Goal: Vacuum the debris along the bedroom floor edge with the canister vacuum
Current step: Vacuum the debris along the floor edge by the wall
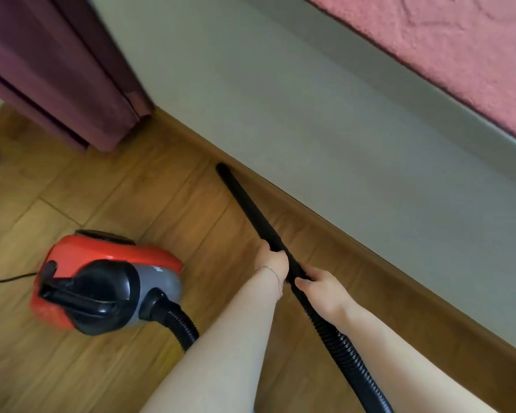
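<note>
Along the skirting board [325, 231], the black wand [245, 201] has its tip on the wood floor [131, 198], left hand [273, 260] and right hand [322, 290] both clamped on it, red canister vacuum [108, 278] nearby; debris seems invisible through blur, so remaining work is unclear.

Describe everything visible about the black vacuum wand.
The wand is a straight, smooth black tube, plastic by the look, with no floor head fitted. It slants down and away, its open tip close to the wooden baseboard at the floor edge. The left hand grips it higher up; the right hand holds where it joins the ribbed black hose, which runs back out of view. No debris shows near the tip.
</note>
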The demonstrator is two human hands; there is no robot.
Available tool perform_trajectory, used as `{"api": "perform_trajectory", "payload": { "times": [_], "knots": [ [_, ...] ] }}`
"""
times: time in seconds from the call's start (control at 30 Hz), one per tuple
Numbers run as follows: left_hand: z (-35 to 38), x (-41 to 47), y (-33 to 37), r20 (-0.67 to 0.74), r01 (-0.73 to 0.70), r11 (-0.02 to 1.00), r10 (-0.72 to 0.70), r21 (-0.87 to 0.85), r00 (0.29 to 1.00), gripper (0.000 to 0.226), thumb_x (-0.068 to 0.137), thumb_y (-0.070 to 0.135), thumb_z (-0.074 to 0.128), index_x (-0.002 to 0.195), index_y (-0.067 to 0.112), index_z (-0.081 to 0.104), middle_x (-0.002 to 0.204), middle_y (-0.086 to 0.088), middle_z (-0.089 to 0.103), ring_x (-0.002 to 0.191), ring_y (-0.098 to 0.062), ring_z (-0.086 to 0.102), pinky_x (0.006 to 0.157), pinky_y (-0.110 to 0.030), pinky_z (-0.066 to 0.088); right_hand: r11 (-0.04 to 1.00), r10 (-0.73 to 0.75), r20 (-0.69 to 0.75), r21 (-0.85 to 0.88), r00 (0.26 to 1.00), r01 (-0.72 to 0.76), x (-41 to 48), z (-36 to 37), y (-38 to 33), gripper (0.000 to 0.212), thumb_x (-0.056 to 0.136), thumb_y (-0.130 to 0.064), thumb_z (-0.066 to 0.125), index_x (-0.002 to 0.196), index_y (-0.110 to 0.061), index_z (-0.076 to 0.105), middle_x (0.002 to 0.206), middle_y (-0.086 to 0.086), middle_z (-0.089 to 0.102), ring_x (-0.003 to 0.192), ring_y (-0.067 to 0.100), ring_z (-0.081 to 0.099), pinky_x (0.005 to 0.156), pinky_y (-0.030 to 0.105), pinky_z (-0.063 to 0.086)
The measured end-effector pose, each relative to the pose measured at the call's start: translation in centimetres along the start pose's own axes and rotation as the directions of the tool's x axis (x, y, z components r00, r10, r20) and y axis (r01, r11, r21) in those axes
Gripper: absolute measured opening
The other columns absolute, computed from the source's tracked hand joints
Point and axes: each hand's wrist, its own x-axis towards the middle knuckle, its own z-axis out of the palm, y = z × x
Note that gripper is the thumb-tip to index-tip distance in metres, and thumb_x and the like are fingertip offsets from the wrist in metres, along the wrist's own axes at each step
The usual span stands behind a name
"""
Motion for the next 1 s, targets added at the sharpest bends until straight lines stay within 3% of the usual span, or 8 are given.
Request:
{"api": "perform_trajectory", "payload": {
  "times": [0.1,0.23,0.4,0.5,0.63,0.73,0.87,1.0],
  "knots": [
    [-0.9,0.5,0.7,-0.012,0.004,0.999,-0.004,0.032,1.0,0.057,0.095,0.005,0.038,0.145,0.028,0.026,0.14,-0.011,0.044,0.124,-0.037,0.046,0.098,-0.054,0.045,1.0,0.0,0.001,-0.012,1.0,0.0,0.3,0.9,-0.9,0.042,0.096,-0.023,0.043,0.138,-0.025,0.045,0.104,-0.001,0.065,0.072,0.008,0.056,0.058,0.018,0.042],
    [-1.8,0.7,0.5,-0.03,0.011,0.998,-0.009,0.068,1.0,0.059,0.094,0.006,0.037,0.146,0.029,0.023,0.141,-0.01,0.043,0.125,-0.036,0.045,0.098,-0.053,0.044,1.0,0.004,0.014,-0.007,1.0,-0.004,0.0,2.1,-0.8,0.047,0.097,-0.025,0.041,0.143,-0.023,0.037,0.127,0.008,0.06,0.088,0.014,0.053,0.072,0.023,0.044],
    [-1.4,-1.6,-1.9,0.021,-0.014,0.994,0.012,0.11,1.0,0.053,0.095,0.011,0.041,0.143,0.029,0.03,0.134,-0.008,0.05,0.12,-0.034,0.051,0.095,-0.052,0.048,1.0,0.014,0.035,0.022,0.999,-0.015,-2.3,1.8,1.2,0.048,0.096,-0.022,0.042,0.144,-0.03,0.034,0.1,-0.002,0.067,0.066,0.012,0.059,0.055,0.022,0.046],
    [-0.8,-3.5,-3.2,0.051,0.007,1.0,-0.006,-0.019,0.999,0.054,0.094,0.011,0.046,0.141,0.033,0.031,0.13,-0.008,0.052,0.115,-0.034,0.055,0.086,-0.051,0.053,1.0,0.0,0.033,-0.011,0.999,0.0,-3.7,0.7,2.4,0.048,0.096,-0.023,0.044,0.142,-0.032,0.035,0.101,-0.01,0.066,0.078,0.009,0.062,0.062,0.018,0.047],
    [-0.8,-5.6,-4.0,0.097,0.036,0.94,-0.003,-0.34,0.995,0.063,0.091,0.003,0.051,0.139,0.037,0.03,0.129,-0.013,0.052,0.11,-0.035,0.058,0.078,-0.05,0.056,0.988,-0.079,0.087,-0.122,0.993,0.09,-4.9,-1.6,2.9,0.047,0.097,-0.021,0.044,0.142,-0.034,0.037,0.131,-0.012,0.055,0.112,0.006,0.053,0.079,0.012,0.038],
    [-1.3,-7.5,-4.3,0.125,0.041,0.892,0.017,-0.45,0.992,0.068,0.089,0.004,0.055,0.141,0.036,0.026,0.13,-0.014,0.051,0.112,-0.034,0.056,0.084,-0.053,0.053,0.965,-0.149,0.148,-0.192,0.978,0.176,-6.4,-3.2,2.9,0.045,0.096,-0.022,0.046,0.135,-0.043,0.038,0.129,-0.019,0.051,0.113,0.003,0.049,0.085,0.014,0.034],
    [-3.0,-10.2,-3.8,0.111,0.001,0.866,0.063,-0.501,0.992,0.05,0.088,0.028,0.062,0.133,0.028,0.04,0.127,-0.006,0.054,0.113,-0.027,0.055,0.088,-0.049,0.052,0.922,-0.242,0.18,-0.264,0.953,0.284,-8.4,-4.5,2.3,0.048,0.095,-0.024,0.051,0.114,-0.064,0.032,0.121,-0.027,0.046,0.112,0.0,0.044,0.092,0.018,0.03],
    [-6.1,-13.0,-2.5,0.075,-0.045,0.792,0.114,-0.609,0.991,0.046,0.084,0.035,0.065,0.124,0.024,0.044,0.121,-0.008,0.057,0.111,-0.026,0.058,0.088,-0.048,0.052,0.85,-0.349,0.245,-0.324,0.905,0.415,-10.1,-4.9,-0.1,0.052,0.093,-0.022,0.054,0.116,-0.065,0.034,0.127,-0.026,0.047,0.115,-0.002,0.044,0.095,0.018,0.032]
  ]
}}
